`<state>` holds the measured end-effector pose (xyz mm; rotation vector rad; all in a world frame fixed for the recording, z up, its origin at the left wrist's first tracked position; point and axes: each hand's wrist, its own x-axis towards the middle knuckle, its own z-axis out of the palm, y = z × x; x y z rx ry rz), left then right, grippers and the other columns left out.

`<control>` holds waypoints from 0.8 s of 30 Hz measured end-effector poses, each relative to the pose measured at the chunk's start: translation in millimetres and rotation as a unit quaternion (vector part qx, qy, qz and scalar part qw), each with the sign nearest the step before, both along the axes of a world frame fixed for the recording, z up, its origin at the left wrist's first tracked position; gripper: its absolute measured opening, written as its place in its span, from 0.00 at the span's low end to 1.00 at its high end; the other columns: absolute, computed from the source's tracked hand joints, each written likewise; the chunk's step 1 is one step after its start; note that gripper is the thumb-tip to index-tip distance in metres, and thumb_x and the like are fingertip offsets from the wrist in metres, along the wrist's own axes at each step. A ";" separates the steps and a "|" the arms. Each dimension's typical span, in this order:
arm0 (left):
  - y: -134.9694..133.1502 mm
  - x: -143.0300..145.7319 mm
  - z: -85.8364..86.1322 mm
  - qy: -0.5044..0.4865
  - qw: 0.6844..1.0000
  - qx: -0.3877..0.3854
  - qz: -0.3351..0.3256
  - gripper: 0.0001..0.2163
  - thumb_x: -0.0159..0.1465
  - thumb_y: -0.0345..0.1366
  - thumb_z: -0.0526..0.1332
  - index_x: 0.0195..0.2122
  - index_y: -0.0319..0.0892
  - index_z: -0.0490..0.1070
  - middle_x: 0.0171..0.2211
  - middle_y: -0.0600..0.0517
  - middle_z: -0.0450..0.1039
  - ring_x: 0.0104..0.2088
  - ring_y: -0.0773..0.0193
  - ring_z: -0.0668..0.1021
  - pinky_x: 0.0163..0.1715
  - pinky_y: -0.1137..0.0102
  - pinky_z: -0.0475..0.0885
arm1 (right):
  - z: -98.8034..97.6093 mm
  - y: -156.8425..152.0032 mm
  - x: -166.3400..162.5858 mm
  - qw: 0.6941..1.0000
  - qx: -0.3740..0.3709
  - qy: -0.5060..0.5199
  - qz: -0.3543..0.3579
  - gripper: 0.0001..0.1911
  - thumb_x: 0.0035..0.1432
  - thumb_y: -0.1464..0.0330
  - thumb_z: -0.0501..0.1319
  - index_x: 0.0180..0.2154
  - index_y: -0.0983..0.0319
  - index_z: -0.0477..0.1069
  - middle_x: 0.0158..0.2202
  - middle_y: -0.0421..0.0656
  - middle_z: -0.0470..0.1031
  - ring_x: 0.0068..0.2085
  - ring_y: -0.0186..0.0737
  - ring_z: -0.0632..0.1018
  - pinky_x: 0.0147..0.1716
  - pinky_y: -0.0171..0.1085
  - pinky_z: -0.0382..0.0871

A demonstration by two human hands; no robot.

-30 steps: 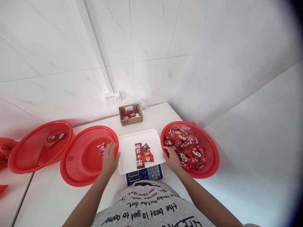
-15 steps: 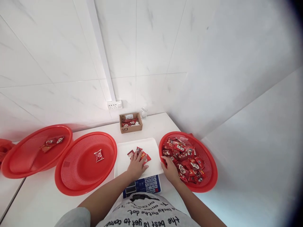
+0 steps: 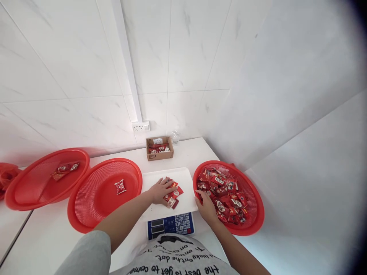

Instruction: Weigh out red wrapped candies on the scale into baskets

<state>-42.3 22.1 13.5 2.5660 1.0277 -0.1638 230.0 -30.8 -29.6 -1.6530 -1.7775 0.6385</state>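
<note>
My left hand (image 3: 159, 190) lies on the white scale tray (image 3: 186, 179), fingers curled over a few red snack packets (image 3: 173, 194). My right hand (image 3: 205, 206) rests on the near left rim of the red basket (image 3: 255, 225) that is full of several red packets (image 3: 223, 189), fingers bent over the rim. Below the tray shows the blue keypad of the scale (image 3: 171, 224).
A second red basket (image 3: 86, 221) left of the scale holds one packet (image 3: 120, 186). A third red basket (image 3: 25, 198) farther left holds a few packets. A small cardboard box (image 3: 159, 148) and a glass jar (image 3: 175, 136) stand by the tiled wall.
My left hand left the middle basket, moved right onto the scale tray and closed over the packets there, shifting them. My right hand stayed on the full basket's rim.
</note>
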 end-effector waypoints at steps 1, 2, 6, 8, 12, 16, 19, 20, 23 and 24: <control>-2.0 2.7 -1.0 -0.005 1.000 0.009 0.020 0.42 0.49 0.60 0.60 0.63 0.51 0.48 0.64 0.45 0.47 0.63 0.43 0.49 0.58 0.50 0.47 | -0.1 -0.1 0.0 1.000 -0.001 0.000 -0.001 0.18 0.55 0.65 0.52 0.47 0.61 0.68 0.47 0.49 0.72 0.48 0.44 0.72 0.50 0.44 0.65; -4.4 5.6 -1.2 -0.012 0.999 0.019 0.041 0.42 0.49 0.59 0.60 0.63 0.51 0.48 0.64 0.45 0.49 0.62 0.44 0.51 0.57 0.52 0.50 | -0.2 -0.3 0.0 1.000 -0.002 0.000 -0.001 0.18 0.55 0.65 0.52 0.47 0.61 0.68 0.47 0.49 0.72 0.48 0.44 0.72 0.50 0.44 0.65; -14.8 14.2 2.7 -0.016 0.992 0.057 0.115 0.43 0.51 0.57 0.60 0.63 0.45 0.45 0.58 0.44 0.59 0.55 0.48 0.62 0.52 0.57 0.59 | -0.4 -0.4 0.1 1.000 -0.004 0.002 0.000 0.18 0.55 0.65 0.52 0.47 0.61 0.68 0.47 0.48 0.72 0.49 0.44 0.72 0.50 0.44 0.65; -19.4 17.2 4.1 0.000 0.988 0.069 0.137 0.38 0.54 0.55 0.59 0.62 0.43 0.49 0.54 0.43 0.63 0.51 0.50 0.65 0.48 0.58 0.62 | -0.1 -0.2 0.2 1.000 -0.005 0.003 -0.001 0.18 0.56 0.64 0.52 0.47 0.61 0.68 0.47 0.48 0.72 0.49 0.44 0.71 0.50 0.44 0.65; -28.8 24.7 1.7 0.017 0.986 0.067 0.149 0.21 0.63 0.42 0.54 0.56 0.42 0.58 0.48 0.43 0.68 0.47 0.52 0.69 0.42 0.61 0.65 | 0.7 0.3 0.1 1.000 -0.011 0.003 0.000 0.18 0.56 0.64 0.52 0.47 0.61 0.68 0.47 0.48 0.72 0.49 0.44 0.72 0.50 0.45 0.65; -37.5 29.6 2.7 0.013 0.986 0.057 0.159 0.17 0.64 0.37 0.52 0.54 0.44 0.60 0.45 0.45 0.70 0.45 0.56 0.70 0.40 0.65 0.67 | 0.9 0.7 0.2 1.000 -0.011 0.001 0.005 0.18 0.56 0.63 0.51 0.47 0.61 0.67 0.47 0.48 0.72 0.49 0.44 0.71 0.50 0.45 0.65; -41.4 20.7 12.0 0.004 0.980 0.058 0.188 0.16 0.64 0.37 0.52 0.53 0.45 0.60 0.44 0.47 0.70 0.46 0.58 0.71 0.40 0.66 0.68 | 1.0 0.7 0.3 1.000 -0.015 0.001 0.004 0.18 0.56 0.63 0.51 0.47 0.62 0.67 0.47 0.49 0.72 0.49 0.44 0.71 0.50 0.44 0.64; -41.9 13.7 16.7 -0.008 0.975 0.061 0.212 0.16 0.64 0.37 0.51 0.53 0.45 0.60 0.45 0.47 0.70 0.46 0.58 0.71 0.40 0.66 0.68 | 1.1 0.7 0.3 1.000 -0.017 0.001 0.005 0.18 0.56 0.63 0.51 0.47 0.62 0.67 0.47 0.49 0.72 0.49 0.43 0.71 0.51 0.44 0.64; -42.5 -18.9 32.8 -0.081 0.933 0.079 0.341 0.15 0.64 0.38 0.51 0.52 0.47 0.61 0.47 0.48 0.69 0.47 0.59 0.71 0.41 0.67 0.68 | 1.6 0.6 0.2 1.000 -0.020 0.003 0.005 0.18 0.56 0.63 0.51 0.46 0.62 0.68 0.46 0.49 0.72 0.48 0.44 0.71 0.50 0.44 0.64; -42.9 -32.5 38.1 -0.105 0.911 0.086 0.389 0.15 0.64 0.39 0.51 0.52 0.47 0.62 0.47 0.48 0.69 0.48 0.58 0.71 0.42 0.67 0.68 | 1.6 0.6 0.2 1.000 -0.020 0.003 0.004 0.18 0.55 0.63 0.51 0.46 0.62 0.68 0.46 0.49 0.72 0.48 0.44 0.72 0.50 0.44 0.64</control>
